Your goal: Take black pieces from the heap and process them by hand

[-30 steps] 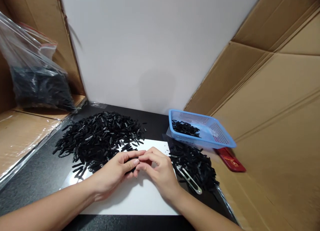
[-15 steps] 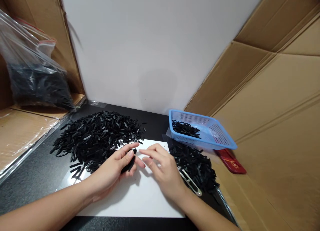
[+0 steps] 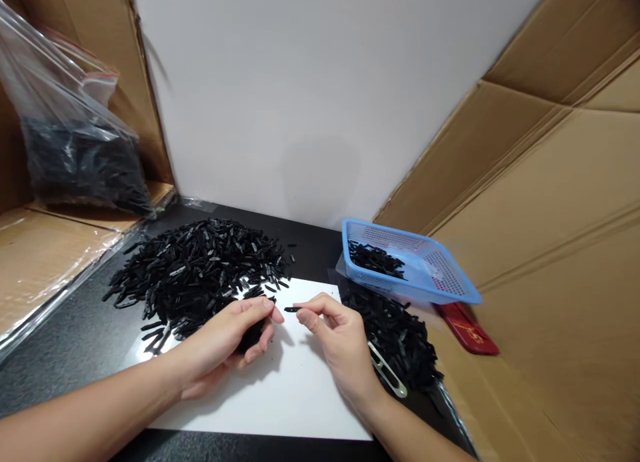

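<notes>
A person's two bare hands work over a white sheet (image 3: 285, 395) laid on a black tabletop (image 3: 317, 255). The left hand (image 3: 225, 335), above the left half of the sheet, curls around a clutch of black slivers (image 3: 251, 335), its thumb pressed down near the forefinger. Above the sheet's right half, the right hand (image 3: 345, 339) pinches one thin black sliver (image 3: 291, 309) between thumb and forefinger, the piece pointing toward the left hand but apart from it. A large heap of black slivers (image 3: 195, 269) spreads to the left of the sheet and over its far left part, while a smaller heap (image 3: 410, 345) lies along the sheet's right side. A slotted, pale metallic tool (image 3: 401, 391) rests at that smaller heap, just right of the sheet. Beyond the sheet's far right corner sits a blue perforated plastic basket (image 3: 415, 291), more black slivers gathered at its left end, with a dark red case (image 3: 467, 329) partly under its edge. Far to the left of the sheet, a clear zip bag (image 3: 85, 165) of dark pieces leans against cardboard (image 3: 145, 129); beyond the sheet rises a white wall (image 3: 320, 82).
</notes>
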The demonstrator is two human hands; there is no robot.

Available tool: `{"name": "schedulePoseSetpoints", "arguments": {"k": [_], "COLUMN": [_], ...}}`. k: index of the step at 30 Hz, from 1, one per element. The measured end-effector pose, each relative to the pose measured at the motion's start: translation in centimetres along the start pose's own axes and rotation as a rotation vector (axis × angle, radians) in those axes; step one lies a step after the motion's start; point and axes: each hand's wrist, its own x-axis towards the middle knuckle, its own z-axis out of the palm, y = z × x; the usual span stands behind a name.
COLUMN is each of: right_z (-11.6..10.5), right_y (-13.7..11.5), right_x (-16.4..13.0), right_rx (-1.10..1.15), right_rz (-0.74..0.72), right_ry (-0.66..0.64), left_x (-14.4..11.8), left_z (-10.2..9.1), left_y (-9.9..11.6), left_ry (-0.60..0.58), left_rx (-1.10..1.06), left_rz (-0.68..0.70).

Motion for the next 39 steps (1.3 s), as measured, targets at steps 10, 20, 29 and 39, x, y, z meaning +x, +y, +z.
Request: {"name": "schedulePoseSetpoints", "arguments": {"k": [10,20,29,39], "right_z": [0.17,0.0,0.09,-0.17], "right_y": [-0.53,-0.47,-0.38,-0.84], "right_x": [-0.6,-0.89,-0.95,-0.85], "right_rx": [0.054,-0.02,0.258,0.112], "right_rz": [0.02,-0.099,0.09,-0.011], "right_ry": [-0.035,-0.051,-0.13,-0.075], "left_x": [-0.28,-0.09,-0.11,0.35], "left_z": [0.01,0.29,-0.03,-0.14], "left_y": [-0.35,-0.24,-0.69,-0.59], "left_ry": [-0.118,-0.09,-0.129,-0.058], "left_rx": [0.062,0.099,0.132,0.031], "left_rz": [0.034,0.112,0.156,0.132]}}
